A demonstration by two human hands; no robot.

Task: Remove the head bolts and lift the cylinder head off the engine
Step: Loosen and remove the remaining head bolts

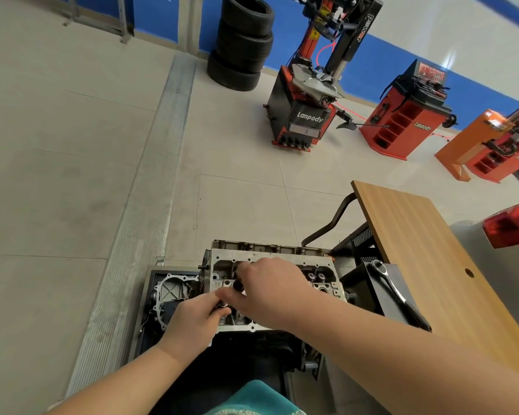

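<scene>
Two hands over one cylinder head [285,259], left hand [192,319] and right hand [267,290] apparently pinching one small dark part [222,305], one ratchet [391,284] on black box [363,286], four stacked tyres [241,43]

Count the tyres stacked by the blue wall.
4, all in one stack of tyres on the floor at the blue wall, left of the tyre changer. None seem hidden.
</scene>
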